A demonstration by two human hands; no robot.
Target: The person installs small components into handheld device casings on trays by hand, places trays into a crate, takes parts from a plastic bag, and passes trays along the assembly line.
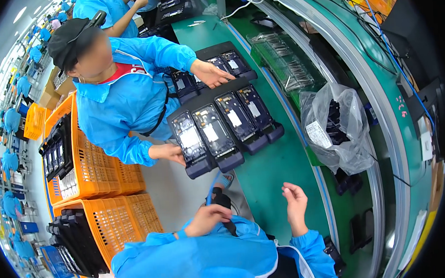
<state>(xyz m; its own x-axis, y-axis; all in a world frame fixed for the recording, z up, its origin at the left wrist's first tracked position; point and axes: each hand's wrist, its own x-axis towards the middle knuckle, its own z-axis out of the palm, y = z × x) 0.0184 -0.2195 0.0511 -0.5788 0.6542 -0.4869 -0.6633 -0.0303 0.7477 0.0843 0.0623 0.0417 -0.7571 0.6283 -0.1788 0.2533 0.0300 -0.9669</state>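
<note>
My left hand (210, 219) is at my waist, its fingers curled together by a black strap-like thing (222, 200) and a thin blue strip; what it grips is partly hidden. My right hand (296, 205) is raised above the green bench (265, 187), fingers loosely bent and apart, holding nothing. Ahead of me, a co-worker in a blue jacket holds a dark tray (200, 101) by both ends, tilted over the bench edge. Several dark device housings (209, 132) with exposed inner parts lie in it. Another loaded dark tray (223, 49) lies behind it.
Orange crates (128, 219) stand at the left, with stacked dark trays (77, 242) in one. Along the bench's right side are a green bin of clear plastic trays (284, 60), a clear plastic bag (351, 152) of dark parts, and metal rails (377, 216). Another person works farther back.
</note>
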